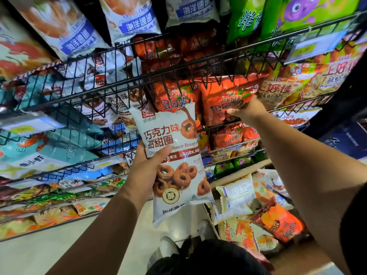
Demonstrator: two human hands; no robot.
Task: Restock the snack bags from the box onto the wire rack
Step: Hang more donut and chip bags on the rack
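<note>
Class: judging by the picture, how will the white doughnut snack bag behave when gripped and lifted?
The doughnut bag looks puffed, so probably light and squashy. The left hand holds its side only, yet it stays upright: fairly stiff. Its glossy film may slip.

2 bare forearms, a dark short sleeve (355,225) at the right — dark trousers, pale shoes (168,248).
</note>
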